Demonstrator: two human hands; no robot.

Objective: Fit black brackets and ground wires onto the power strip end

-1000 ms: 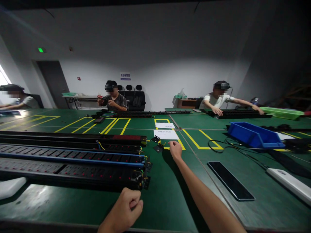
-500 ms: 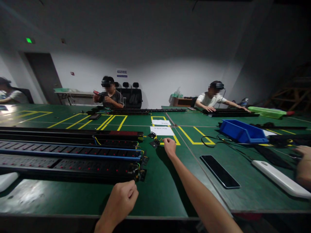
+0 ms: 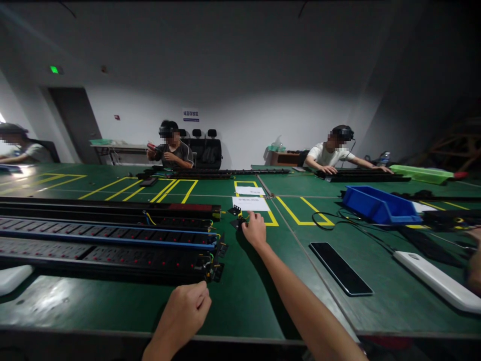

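Note:
My left hand (image 3: 184, 308) is closed, thumb pressed against the curled fingers, just in front of the near end of the front power strip (image 3: 150, 261). Whatever it holds, if anything, is hidden. My right hand (image 3: 255, 229) reaches over the green table, its thumb and fingers bent around the edge of a small black bracket (image 3: 239, 222) with a bit of yellow wire. A second black bracket (image 3: 235, 209) lies just beyond. Yellow-green wires and small black end plates (image 3: 218, 271) stick out from the ends of the power strips.
Right of my arm lie a black phone (image 3: 341, 268) and a white power bank (image 3: 436, 281) with a cable. Further back stand a blue bin (image 3: 379, 205) and a green tray (image 3: 421, 173). White paper labels (image 3: 250, 203) lie ahead. Co-workers sit across the table.
My right hand has moved slightly left, onto the nearer bracket, and its fingers have spread a little. My left hand has barely moved. The view has shifted slightly.

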